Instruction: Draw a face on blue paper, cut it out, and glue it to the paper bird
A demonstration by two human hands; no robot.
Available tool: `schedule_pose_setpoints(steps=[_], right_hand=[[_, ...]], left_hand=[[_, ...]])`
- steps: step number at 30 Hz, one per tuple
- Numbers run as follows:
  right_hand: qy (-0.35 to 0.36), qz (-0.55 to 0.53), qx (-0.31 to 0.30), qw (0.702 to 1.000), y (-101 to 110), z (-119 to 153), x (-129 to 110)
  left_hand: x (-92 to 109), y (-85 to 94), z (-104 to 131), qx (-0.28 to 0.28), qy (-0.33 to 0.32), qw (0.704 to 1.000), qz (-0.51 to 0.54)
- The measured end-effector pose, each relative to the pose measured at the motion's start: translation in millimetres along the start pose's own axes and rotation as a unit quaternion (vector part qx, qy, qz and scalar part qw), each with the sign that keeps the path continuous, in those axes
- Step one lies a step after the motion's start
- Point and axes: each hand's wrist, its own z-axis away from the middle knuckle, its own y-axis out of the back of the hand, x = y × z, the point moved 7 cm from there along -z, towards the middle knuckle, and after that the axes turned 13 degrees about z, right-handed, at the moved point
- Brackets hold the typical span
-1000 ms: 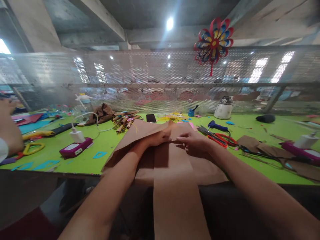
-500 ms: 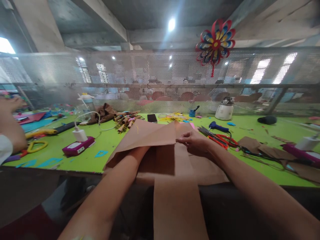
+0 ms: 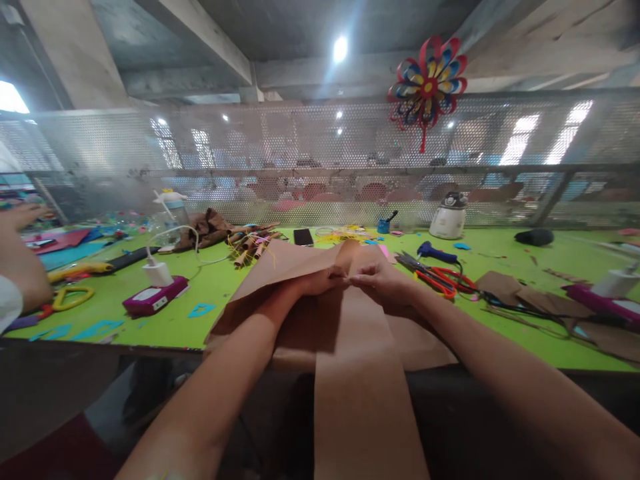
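Note:
Large brown kraft paper (image 3: 295, 263) lies folded at the table's front, with a raised flap and a long strip (image 3: 367, 393) hanging over the edge towards me. My left hand (image 3: 324, 280) is closed at the flap's edge, its fingers pinching the paper. Facing it, my right hand (image 3: 377, 277) is closed too, thumb and forefinger pinched on the paper near the top of the strip. The fingertips of both hands almost meet; whatever small detail lies between them is too small to make out.
Scissors (image 3: 425, 272) and a blue-handled tool (image 3: 436, 252) lie to the right of the paper. A purple power strip (image 3: 156, 297) with a charger sits left. Rolled brown pieces (image 3: 250, 247), a phone (image 3: 303, 237) and a white bottle (image 3: 448, 217) stand behind. Another person's arm (image 3: 23, 253) reaches in at left.
My left hand has come out from beneath the flap to its edge, beside my right hand. The flap is pulled back a little and the hanging strip has shifted slightly right.

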Motion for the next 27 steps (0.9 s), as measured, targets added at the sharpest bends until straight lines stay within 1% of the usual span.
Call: schedule_pose_setpoints(steps=[3, 6, 12, 15, 19, 22, 24, 27], right_hand=[[-0.022, -0.003, 0.009, 1.000, 1.4, 2.8, 1.5], [-0.035, -0.019, 0.007, 0.999, 2.5, 6.5, -0.1], [-0.057, -0.039, 0.002, 0.998, 2.6, 7.2, -1.5], [-0.055, -0.039, -0.001, 0.998, 4.9, 6.6, -2.2], [-0.036, -0.027, -0.004, 0.999, 11.8, 8.8, -5.6], [-0.014, -0.018, -0.009, 1.000, 13.7, 11.8, -10.3], [0.002, -0.015, -0.016, 1.000, 11.4, 13.6, -14.7], [0.025, -0.012, -0.034, 0.999, 4.7, 13.9, -21.4]], left_hand=[[5.9, -1.5, 3.3, -0.035, 0.004, 0.999, -0.014], [11.1, -2.1, 4.8, -0.055, 0.011, 0.998, -0.018], [14.8, -3.1, 4.1, -0.058, 0.023, 0.998, -0.004], [9.8, -0.2, 4.7, -0.056, 0.038, 0.998, 0.009], [-8.0, 4.9, 7.6, -0.050, 0.088, 0.994, 0.038], [-18.0, 7.8, 8.1, -0.031, 0.104, 0.992, 0.056], [-20.1, 8.5, 7.0, -0.019, 0.104, 0.993, 0.061], [-17.7, 8.6, 5.7, -0.009, 0.101, 0.993, 0.062]])
